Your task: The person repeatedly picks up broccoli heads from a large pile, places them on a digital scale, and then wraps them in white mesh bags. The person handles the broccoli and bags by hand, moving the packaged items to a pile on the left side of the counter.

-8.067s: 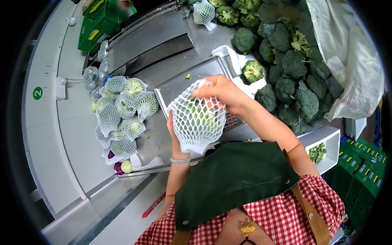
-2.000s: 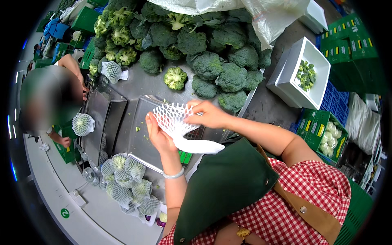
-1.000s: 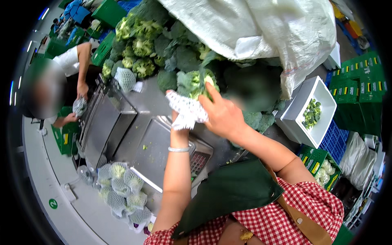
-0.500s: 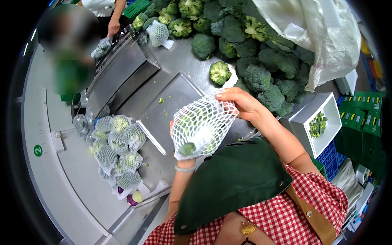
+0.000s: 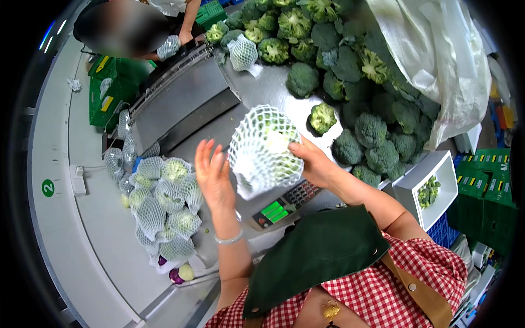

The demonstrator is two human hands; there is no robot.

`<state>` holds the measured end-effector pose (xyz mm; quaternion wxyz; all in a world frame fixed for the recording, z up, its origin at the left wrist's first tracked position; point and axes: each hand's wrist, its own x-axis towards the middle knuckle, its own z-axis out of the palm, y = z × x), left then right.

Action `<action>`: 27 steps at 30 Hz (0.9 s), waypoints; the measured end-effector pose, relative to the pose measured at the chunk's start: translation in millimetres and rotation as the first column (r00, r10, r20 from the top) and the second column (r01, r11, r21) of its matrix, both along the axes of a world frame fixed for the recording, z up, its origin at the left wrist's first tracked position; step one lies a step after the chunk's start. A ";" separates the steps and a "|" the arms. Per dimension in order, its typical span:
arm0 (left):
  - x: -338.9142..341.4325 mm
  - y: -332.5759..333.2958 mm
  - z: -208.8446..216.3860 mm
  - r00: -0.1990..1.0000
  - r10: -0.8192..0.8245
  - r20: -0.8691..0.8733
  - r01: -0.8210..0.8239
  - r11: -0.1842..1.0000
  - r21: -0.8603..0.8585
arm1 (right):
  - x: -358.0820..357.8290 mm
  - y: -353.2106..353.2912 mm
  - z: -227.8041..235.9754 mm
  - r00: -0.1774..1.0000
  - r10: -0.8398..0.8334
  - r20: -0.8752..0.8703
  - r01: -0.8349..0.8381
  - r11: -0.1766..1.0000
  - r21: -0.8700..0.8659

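My right hand (image 5: 316,164) grips a broccoli head in a white foam net (image 5: 265,150) by its right side. The netted head hangs over a weighing scale (image 5: 284,205), whose green-lit display and keypad show below it. Just left of the net, my left hand (image 5: 214,175) is raised with fingers spread, holding nothing. A bare broccoli head with a pale cut side (image 5: 322,118) lies on the metal table beyond my right hand. Most of the scale's pan is hidden by the netted head.
A broccoli pile (image 5: 377,126) fills the far right beside a white sack (image 5: 437,60). Netted vegetables (image 5: 164,202) are heaped at left. A metal machine (image 5: 186,98) stands beyond, with a co-worker's hand (image 5: 186,37) behind it. A white bin (image 5: 445,188) holds green trimmings at right.
My left hand has come out from behind the netted broccoli and moved left, fingers spread. My right hand has shifted its hold lower on the net. The scale's display has come into view.
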<state>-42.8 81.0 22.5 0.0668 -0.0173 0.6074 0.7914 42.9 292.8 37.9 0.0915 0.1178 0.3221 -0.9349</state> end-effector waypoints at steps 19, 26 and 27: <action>-345.5 -77.5 -90.1 0.900 0.375 0.225 -0.268 0.880 -0.393 | -64.1 351.0 170.3 0.487 0.152 -0.860 0.059 -0.988 -0.141; -311.6 -45.8 -70.4 0.573 0.250 -0.780 -0.810 0.033 -0.585 | -34.9 432.6 194.0 0.703 -0.117 -0.702 -0.269 -0.957 -0.109; -289.0 -25.9 -56.9 0.615 0.167 -0.771 -0.784 0.240 -0.573 | -32.4 437.8 188.0 0.723 -0.144 -0.675 -0.278 -0.956 -0.094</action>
